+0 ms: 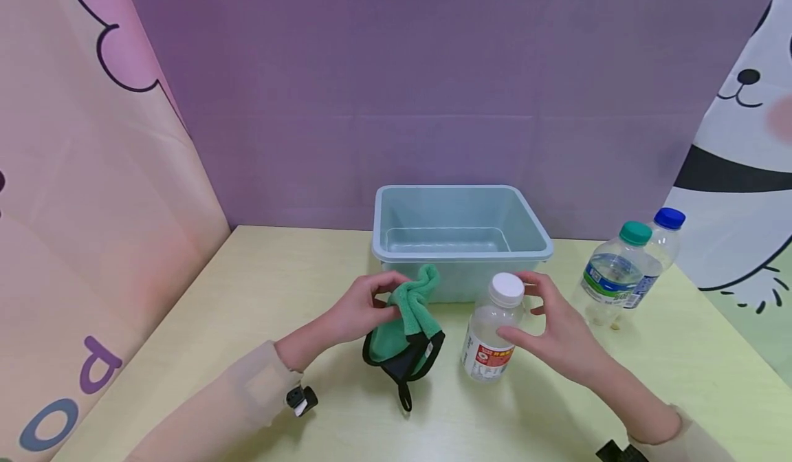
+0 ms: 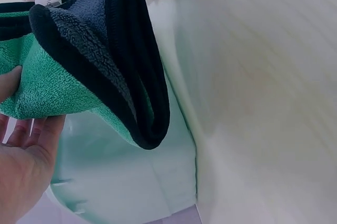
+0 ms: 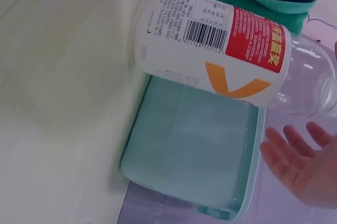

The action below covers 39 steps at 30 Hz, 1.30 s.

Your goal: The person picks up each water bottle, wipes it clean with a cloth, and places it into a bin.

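Note:
My left hand (image 1: 361, 313) pinches a green towel (image 1: 416, 309) with dark trim between thumb and fingers, and a small black loop hangs from its lower end. In the left wrist view, the folded towel (image 2: 58, 79) shows a dark grey inner side. A clear plastic bottle (image 1: 487, 359) with a white cap and a red-and-white label stands upright on the table, right of the towel. Around its upper part, my right hand (image 1: 562, 338) has thumb and fingers spread. The right wrist view shows a gap between these fingers (image 3: 289, 155) and the bottle (image 3: 210, 50).
Behind the hands sits a light blue plastic basin (image 1: 460, 256) at the table's back edge. To the right stand two more clear bottles, one with a green cap (image 1: 635, 233) and one with a blue cap (image 1: 669, 218). A purple backdrop (image 1: 433, 91) rises behind the table (image 1: 297, 262).

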Each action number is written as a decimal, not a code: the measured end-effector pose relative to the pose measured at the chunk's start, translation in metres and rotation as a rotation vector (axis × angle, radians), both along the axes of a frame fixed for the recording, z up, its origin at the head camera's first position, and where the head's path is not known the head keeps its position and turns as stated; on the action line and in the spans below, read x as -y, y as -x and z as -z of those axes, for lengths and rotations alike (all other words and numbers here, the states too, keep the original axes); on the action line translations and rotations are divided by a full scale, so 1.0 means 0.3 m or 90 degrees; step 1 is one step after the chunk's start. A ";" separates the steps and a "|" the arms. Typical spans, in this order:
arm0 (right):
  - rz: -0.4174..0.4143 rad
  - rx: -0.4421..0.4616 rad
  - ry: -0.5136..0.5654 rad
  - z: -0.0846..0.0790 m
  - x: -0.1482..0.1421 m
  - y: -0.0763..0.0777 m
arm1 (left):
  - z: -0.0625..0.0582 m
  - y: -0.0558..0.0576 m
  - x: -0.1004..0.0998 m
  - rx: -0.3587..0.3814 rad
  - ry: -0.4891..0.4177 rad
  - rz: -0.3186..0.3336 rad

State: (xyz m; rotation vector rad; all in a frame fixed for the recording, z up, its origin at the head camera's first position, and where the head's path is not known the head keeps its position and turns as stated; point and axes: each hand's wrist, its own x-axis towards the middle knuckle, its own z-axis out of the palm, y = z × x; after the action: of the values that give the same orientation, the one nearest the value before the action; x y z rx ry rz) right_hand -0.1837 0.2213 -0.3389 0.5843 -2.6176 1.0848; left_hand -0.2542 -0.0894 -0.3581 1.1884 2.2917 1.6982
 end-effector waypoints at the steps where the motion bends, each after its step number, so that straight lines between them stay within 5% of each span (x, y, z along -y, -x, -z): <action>1: 0.019 -0.009 -0.002 -0.001 0.006 -0.002 | -0.002 0.000 -0.003 -0.001 -0.001 0.001; 8: 0.056 -0.028 -0.011 0.004 0.022 -0.002 | -0.007 0.001 -0.020 -0.011 -0.006 0.006; 23: -0.072 -0.020 0.003 0.005 -0.022 0.018 | -0.006 0.000 -0.024 -0.009 -0.020 0.011; 34: 0.008 -0.035 0.018 0.006 0.003 0.001 | -0.013 0.001 -0.017 -0.015 -0.015 0.006; 39: 0.003 -0.035 0.023 0.008 0.005 0.015 | -0.025 0.003 -0.032 -0.018 -0.012 0.005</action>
State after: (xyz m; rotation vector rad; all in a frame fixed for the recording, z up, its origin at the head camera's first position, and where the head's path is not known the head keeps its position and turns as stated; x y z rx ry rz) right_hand -0.1881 0.2198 -0.3413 0.5913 -2.5459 1.0969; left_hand -0.2549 -0.0799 -0.3507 1.2313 2.2881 1.7144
